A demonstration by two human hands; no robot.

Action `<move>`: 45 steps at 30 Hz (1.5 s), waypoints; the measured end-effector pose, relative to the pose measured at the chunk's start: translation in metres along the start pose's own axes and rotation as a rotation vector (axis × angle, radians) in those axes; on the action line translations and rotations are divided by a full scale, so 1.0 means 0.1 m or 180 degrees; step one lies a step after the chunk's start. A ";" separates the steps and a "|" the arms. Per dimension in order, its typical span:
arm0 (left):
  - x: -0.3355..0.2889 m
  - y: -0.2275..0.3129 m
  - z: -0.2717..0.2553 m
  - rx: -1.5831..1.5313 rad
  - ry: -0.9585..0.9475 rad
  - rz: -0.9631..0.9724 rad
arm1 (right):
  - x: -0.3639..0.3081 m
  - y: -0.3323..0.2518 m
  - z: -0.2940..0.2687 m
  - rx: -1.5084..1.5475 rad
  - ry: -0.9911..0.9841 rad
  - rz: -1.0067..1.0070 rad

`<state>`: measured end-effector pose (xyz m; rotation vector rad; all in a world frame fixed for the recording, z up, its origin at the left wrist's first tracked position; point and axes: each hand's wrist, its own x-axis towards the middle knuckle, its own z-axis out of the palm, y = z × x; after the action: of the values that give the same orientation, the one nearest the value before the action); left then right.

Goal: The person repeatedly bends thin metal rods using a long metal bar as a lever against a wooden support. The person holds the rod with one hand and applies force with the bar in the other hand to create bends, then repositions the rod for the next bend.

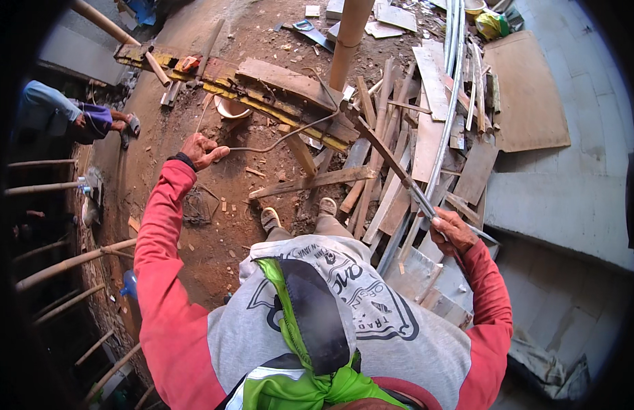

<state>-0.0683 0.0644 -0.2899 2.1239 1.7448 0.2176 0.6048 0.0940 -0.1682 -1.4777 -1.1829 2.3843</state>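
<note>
My left hand (204, 150) is closed round one end of a thin, bent steel rod (284, 138). The rod runs rightward in a wavy line to a rough wooden bench beam (276, 99), where it turns sharply back across the top. My right hand (453, 231) grips the pipe-like lower end of a long metal bar (392, 158). That bar slants up and left, its far end at the beam's right end close to the rod's bend. Whether bar and rod touch there, I cannot tell. A loose board (289, 83) lies on the beam.
Scrap planks (399, 171) are heaped below and right of the beam. Long metal pipes (453, 89) lie beside a plywood sheet (528, 96). A handsaw (310, 31) rests on the dirt. Another person (91, 119) is at the left. A bamboo post (349, 44) stands behind the beam.
</note>
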 end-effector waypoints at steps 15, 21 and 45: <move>-0.02 -0.04 0.04 0.0211 0.0022 -0.0088 | 0.37 -0.33 -0.52 -0.0650 -0.0279 0.0273; -0.02 -0.07 0.11 0.0374 -0.0309 -0.0337 | 0.42 -0.32 -0.56 -0.0829 -0.0282 0.0247; -1.12 1.25 0.84 -0.0058 0.0932 -0.1627 | 0.35 0.28 0.83 -0.0253 0.0275 0.0533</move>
<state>0.0505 -0.0800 -0.3050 1.6200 2.3727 0.4112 0.5284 0.0443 -0.1929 -1.7509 -1.1913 2.3732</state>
